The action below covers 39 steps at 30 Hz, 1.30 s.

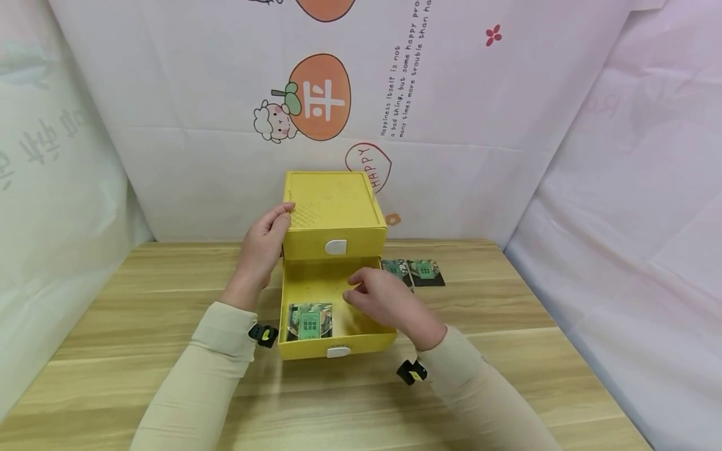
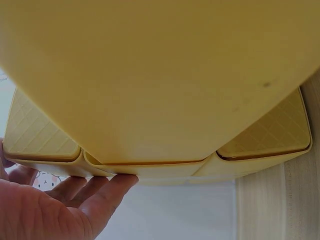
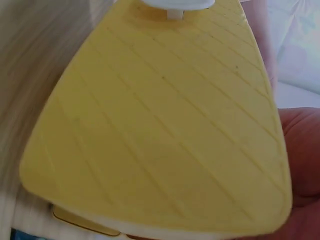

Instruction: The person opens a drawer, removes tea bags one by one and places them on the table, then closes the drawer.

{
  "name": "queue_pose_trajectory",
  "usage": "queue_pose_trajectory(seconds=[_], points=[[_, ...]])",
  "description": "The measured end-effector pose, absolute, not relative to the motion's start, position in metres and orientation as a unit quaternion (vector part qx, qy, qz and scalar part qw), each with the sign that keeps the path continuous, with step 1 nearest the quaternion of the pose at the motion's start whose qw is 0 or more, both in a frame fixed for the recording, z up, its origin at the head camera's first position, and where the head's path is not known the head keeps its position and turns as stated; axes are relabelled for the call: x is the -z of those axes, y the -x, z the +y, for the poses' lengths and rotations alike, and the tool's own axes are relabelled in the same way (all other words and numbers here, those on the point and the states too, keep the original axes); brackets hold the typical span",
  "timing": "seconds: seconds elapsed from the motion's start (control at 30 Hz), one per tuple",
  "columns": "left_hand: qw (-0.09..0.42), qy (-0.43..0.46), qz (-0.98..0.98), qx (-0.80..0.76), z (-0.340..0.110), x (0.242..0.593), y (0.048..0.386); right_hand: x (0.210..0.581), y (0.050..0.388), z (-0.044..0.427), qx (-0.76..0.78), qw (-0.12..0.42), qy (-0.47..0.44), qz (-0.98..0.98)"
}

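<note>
A yellow two-drawer box (image 1: 334, 244) stands on the table with its lower drawer (image 1: 307, 282) pulled out. A flat green-and-black printed packet (image 1: 310, 322) lies in the drawer's front left corner. My left hand (image 1: 264, 247) rests against the left side of the box near the top edge. In the left wrist view its fingers (image 2: 102, 200) lie fairly straight along the box. My right hand (image 1: 383, 299) is over the right part of the open drawer, fingers loosely bent, with nothing seen in it. The drawer front (image 3: 165, 125) hides most of that hand in the right wrist view.
Two similar packets, one dark (image 1: 397, 269) and one greener (image 1: 425, 272), lie on the table right of the box. The wooden table (image 1: 507, 351) runs back to a printed white cloth (image 1: 214, 169). White cloth also hangs at both sides.
</note>
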State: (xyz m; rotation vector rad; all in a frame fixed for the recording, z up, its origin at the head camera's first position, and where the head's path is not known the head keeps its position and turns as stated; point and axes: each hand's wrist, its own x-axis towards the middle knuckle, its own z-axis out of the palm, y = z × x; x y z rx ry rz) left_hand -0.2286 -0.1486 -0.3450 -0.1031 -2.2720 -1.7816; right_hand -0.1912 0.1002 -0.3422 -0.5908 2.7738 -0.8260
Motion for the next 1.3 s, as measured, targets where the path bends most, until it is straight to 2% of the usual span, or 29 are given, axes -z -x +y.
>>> queue_pose_trajectory(seconds=[0.4,0.7,0.93,1.3], points=[[0.126,0.037,-0.779,0.613,-0.149,0.346,0.229,0.347,0.196,0.091,0.321,0.206,0.215,0.899],[0.125,0.037,-0.780,0.612,-0.149,0.346,0.229,0.352,0.201,0.084,0.339,0.236,0.208,0.887],[0.122,0.039,-0.779,0.614,-0.149,0.344,0.228,0.357,0.207,0.083,0.435,0.281,0.162,0.840],[0.124,0.039,-0.780,0.612,-0.149,0.345,0.228,0.359,0.204,0.081,0.517,0.311,0.122,0.788]])
